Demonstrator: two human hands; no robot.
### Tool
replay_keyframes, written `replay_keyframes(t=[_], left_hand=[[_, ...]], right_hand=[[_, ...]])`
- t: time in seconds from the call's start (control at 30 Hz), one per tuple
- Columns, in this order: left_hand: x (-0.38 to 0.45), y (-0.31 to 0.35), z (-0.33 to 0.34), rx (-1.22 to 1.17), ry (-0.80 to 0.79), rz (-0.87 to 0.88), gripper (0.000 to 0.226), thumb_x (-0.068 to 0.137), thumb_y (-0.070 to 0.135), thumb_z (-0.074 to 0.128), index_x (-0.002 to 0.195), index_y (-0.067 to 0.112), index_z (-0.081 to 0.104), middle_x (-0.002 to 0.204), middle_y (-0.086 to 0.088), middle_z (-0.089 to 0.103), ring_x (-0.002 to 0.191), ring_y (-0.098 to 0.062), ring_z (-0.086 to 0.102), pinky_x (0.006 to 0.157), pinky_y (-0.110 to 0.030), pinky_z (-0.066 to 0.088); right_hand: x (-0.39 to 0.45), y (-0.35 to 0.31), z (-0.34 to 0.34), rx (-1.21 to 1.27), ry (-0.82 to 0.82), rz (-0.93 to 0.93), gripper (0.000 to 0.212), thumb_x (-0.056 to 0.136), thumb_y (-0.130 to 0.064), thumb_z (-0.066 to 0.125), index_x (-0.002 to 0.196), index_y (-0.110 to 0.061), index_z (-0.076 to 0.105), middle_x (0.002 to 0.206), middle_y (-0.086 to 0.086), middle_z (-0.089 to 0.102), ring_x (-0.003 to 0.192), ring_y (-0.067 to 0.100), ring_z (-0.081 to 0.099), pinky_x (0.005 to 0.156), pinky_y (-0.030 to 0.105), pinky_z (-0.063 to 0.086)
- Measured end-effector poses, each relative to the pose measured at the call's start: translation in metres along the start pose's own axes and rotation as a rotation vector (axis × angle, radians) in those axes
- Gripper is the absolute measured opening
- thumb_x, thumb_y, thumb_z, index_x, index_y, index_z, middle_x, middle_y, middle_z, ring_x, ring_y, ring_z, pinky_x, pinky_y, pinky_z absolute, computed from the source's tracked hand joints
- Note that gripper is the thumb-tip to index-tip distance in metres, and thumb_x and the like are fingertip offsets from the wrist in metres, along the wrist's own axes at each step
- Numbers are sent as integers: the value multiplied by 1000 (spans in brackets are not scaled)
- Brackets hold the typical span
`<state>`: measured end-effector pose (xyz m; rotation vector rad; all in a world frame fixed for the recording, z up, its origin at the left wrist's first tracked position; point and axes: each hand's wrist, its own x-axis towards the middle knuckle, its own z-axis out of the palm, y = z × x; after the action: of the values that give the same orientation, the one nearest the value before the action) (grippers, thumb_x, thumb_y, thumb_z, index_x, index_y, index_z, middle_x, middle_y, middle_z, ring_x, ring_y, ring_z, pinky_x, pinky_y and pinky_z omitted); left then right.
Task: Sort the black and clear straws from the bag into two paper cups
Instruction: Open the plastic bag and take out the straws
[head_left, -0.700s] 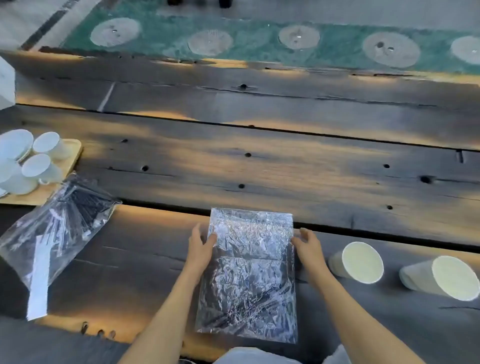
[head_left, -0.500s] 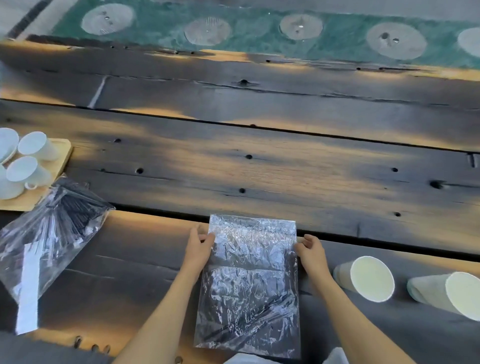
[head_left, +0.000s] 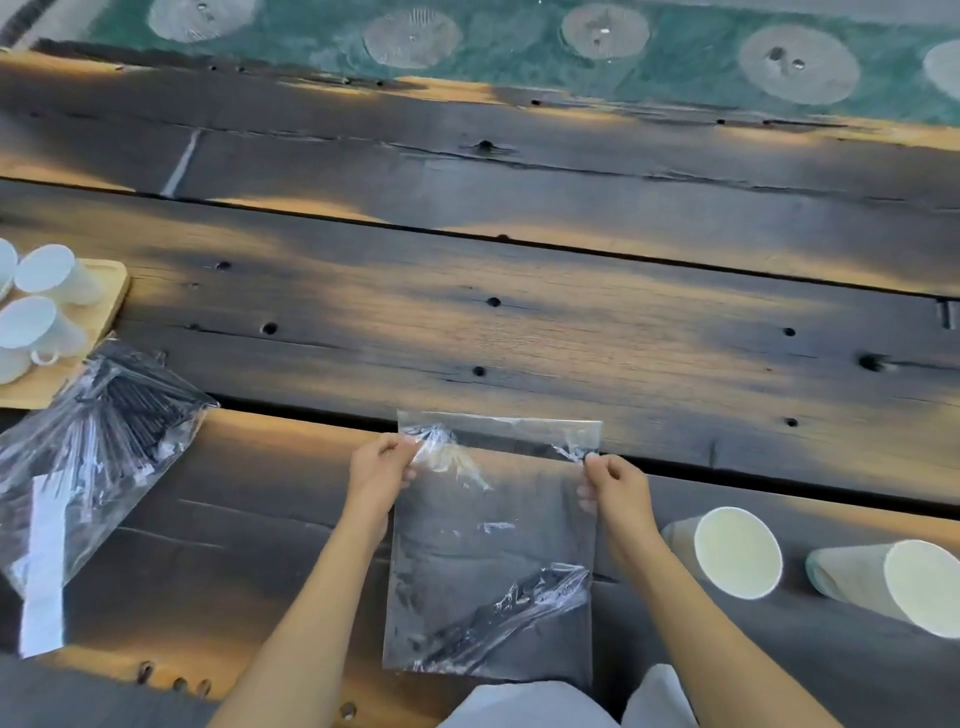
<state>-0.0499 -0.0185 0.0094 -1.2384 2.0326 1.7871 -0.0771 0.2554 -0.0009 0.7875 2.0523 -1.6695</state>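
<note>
Left hand (head_left: 375, 470) and right hand (head_left: 615, 486) are each pinching a top corner of the bag (head_left: 493, 545), fingers closed on the film. Straws (head_left: 511, 610) are lying low inside it. Two cups (head_left: 737, 552) are sitting right of it on the table (head_left: 571, 332).

No readable text, labels or numbers anywhere in view
</note>
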Motion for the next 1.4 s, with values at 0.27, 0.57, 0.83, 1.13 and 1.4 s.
replay_keyframes(t=[0.27, 0.57, 0.83, 1.13, 1.4], left_hand=[[-69, 34, -29, -208, 15, 201, 30, 99, 13, 56, 71, 5, 54, 70, -10, 47, 63, -16, 46, 63, -30, 42], [-162, 65, -56, -360, -102, 456, 24, 100, 6, 53, 76, 5, 60, 65, -1, 55, 64, -15, 49, 67, -33, 42], [-219, 101, -50, -41, -269, 782, 23, 96, 23, 62, 79, 9, 67, 68, -1, 62, 67, -3, 56, 65, -11, 44], [-235, 113, -56, 88, -380, 959, 23, 98, 22, 54, 80, 18, 67, 72, 2, 63, 69, -9, 57, 67, -21, 46], [-238, 107, -55, 79, -408, 998, 26, 95, 36, 53, 78, 20, 64, 68, 9, 58, 65, -9, 53, 63, -19, 41]], right_hand=[[-52, -54, -27, 154, -10, -213, 34, 97, -14, 56, 64, -7, 52, 53, 6, 50, 52, 18, 43, 58, 34, 37], [-130, -80, -55, 200, 96, -376, 8, 93, -11, 60, 88, -17, 60, 82, -3, 65, 71, 15, 59, 68, 28, 49], [-198, -138, -33, -420, 54, -1308, 16, 89, -14, 68, 103, -7, 71, 105, 6, 64, 101, 24, 57, 93, 20, 38], [-219, -160, -11, -434, -191, -1471, 23, 91, -28, 66, 98, -7, 74, 99, 5, 65, 95, 22, 55, 85, 26, 43], [-226, -159, -15, -308, -314, -1326, 13, 91, -15, 68, 81, -8, 73, 87, -2, 65, 87, 20, 59, 77, 35, 46]])
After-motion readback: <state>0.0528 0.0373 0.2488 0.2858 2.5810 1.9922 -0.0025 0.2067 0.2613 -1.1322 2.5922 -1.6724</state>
